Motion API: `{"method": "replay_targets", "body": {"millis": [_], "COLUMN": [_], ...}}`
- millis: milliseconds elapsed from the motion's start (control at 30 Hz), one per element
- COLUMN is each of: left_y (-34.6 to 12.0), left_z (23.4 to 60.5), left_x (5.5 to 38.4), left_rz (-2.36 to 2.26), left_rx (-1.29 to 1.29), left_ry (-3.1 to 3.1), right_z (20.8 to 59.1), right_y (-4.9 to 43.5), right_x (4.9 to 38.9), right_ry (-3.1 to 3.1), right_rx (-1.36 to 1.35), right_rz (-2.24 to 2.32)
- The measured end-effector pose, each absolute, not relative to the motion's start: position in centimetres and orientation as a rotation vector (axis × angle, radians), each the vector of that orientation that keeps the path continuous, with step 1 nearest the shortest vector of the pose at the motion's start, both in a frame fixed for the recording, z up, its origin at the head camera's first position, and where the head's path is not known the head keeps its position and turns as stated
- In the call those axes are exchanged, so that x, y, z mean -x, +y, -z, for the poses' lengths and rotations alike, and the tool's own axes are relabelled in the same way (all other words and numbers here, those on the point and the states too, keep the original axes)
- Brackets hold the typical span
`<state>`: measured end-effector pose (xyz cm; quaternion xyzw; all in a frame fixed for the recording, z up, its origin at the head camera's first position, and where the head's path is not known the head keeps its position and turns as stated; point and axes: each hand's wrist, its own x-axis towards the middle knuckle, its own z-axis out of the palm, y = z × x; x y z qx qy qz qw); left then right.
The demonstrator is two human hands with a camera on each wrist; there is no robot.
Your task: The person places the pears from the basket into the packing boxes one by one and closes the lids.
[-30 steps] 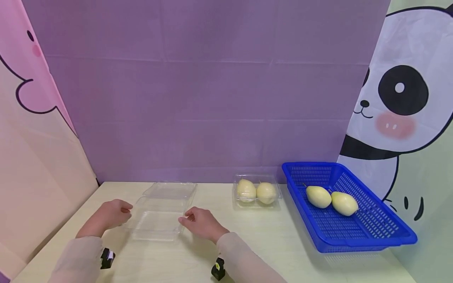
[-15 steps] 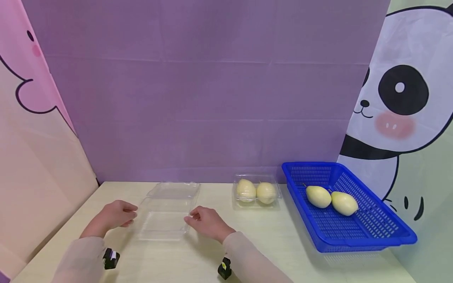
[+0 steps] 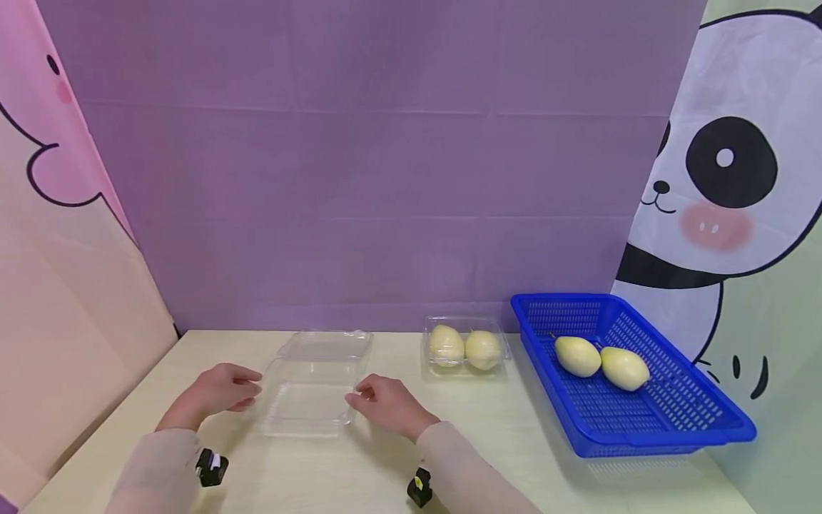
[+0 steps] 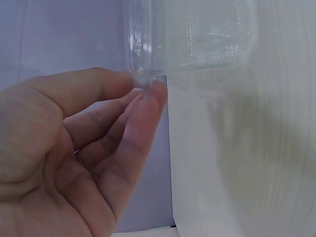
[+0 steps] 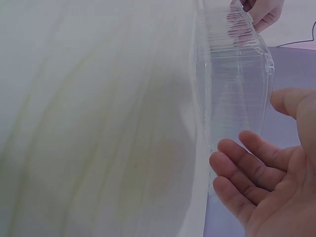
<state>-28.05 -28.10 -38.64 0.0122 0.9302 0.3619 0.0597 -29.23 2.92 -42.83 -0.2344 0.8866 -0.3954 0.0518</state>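
Note:
A clear plastic clamshell box [image 3: 308, 403] lies on the table with its lid [image 3: 326, 345] folded back, away from me. Nothing shows inside it. My left hand [image 3: 226, 389] is at its left side; in the left wrist view, thumb and forefinger pinch a corner of the clear rim [image 4: 141, 49]. At the box's right side is my right hand [image 3: 388, 405]. The right wrist view shows its thumb [image 5: 286, 101] against the rim, with the other fingers [image 5: 247, 165] loosely bent beside the box wall, not wrapped round it.
A closed clear box [image 3: 465, 357] with two pale yellow pears stands at the back of the table [image 3: 462, 442]. To the right, a blue plastic basket [image 3: 648, 421] holds two more pears [image 3: 600, 363]. A purple cloth [image 3: 385, 178] hangs behind the table.
Both hands and the open clamshell box have shifted to the right across the table. The closed box, the basket and the pears have stayed in place.

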Motion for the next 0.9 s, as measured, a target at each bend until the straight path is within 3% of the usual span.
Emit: {"method": "replay_targets", "body": {"millis": [900], "left_y": [-25.3], "left_z": [38.7], "left_x": [28.2], "left_rz": [-1.143], "left_rx": [-0.051], "left_ry": [2.797], "right_z": [42.8], "right_y": [5.7], "right_x": [30.0], "right_ry": [2.669], "right_rx": [0.647], "right_rz": [1.208]}}
